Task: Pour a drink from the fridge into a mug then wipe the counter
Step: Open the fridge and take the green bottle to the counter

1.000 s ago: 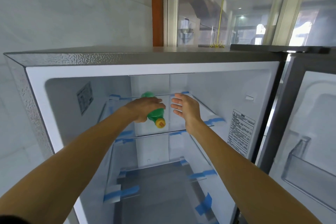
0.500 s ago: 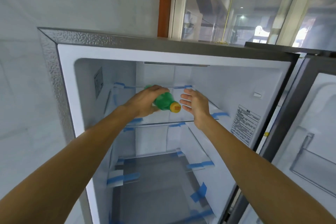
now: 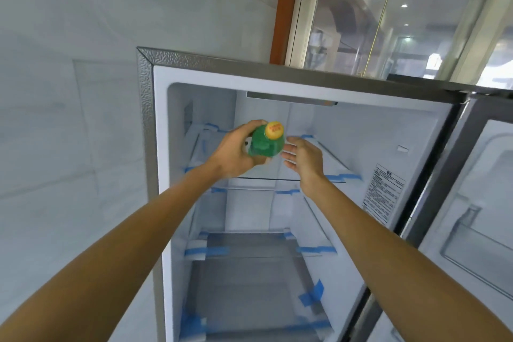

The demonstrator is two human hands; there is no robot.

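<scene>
Left hand (image 3: pixel 233 151) grips a green bottle (image 3: pixel 265 144) around its body — yellow cap (image 3: pixel 274 129) toward the camera — inside the open fridge (image 3: pixel 361 130); right hand (image 3: pixel 304 157) open just beside the bottle.

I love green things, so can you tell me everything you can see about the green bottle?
The green bottle looks like see-through plastic, and its yellow cap is on, with tiny red print too small to read. The bottle is tipped so the cap faces the camera. The left hand grips its body, up by the upper glass shelf of the open fridge. The right hand is open right beside it; touching or not, I cannot tell.
</scene>
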